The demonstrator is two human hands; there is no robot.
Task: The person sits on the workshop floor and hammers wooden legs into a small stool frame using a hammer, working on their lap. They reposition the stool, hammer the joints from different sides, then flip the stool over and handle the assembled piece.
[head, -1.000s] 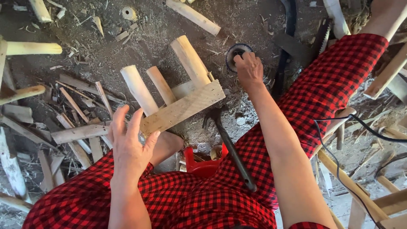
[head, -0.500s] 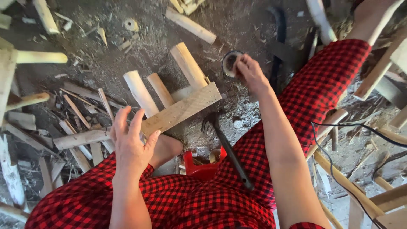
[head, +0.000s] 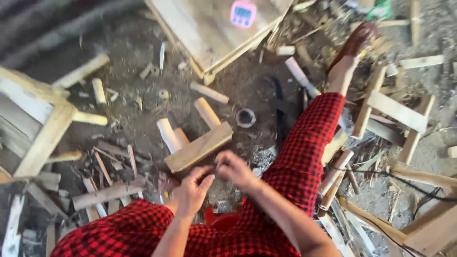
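Closest to the camera are the legs in red-and-black checked trousers (head: 295,157), with something red (head: 223,220) tucked on the ground between them. Both hands meet right above that, just in front of the knees. The left hand (head: 190,190) has its fingers (head: 205,180) curled loosely, and the right hand (head: 235,170) pinches its fingertips together right against the left ones. Whatever they're fiddling with is too small and blurry to make out, so I can't tell if anything is really held.

Just past the hands is the wooden piece (head: 199,146): a pale flat board lying slanted, with round pale pegs (head: 167,134) sticking out from behind it, resting on the dirt floor (head: 138,119). Raw, unfinished wood, light tan.

A bit further sits a small round dark ring or tin (head: 245,117). Scrap sticks (head: 107,192) litter the left side. At the far end there's a light wooden panel (head: 209,28) with a small pink device (head: 243,13) on it.
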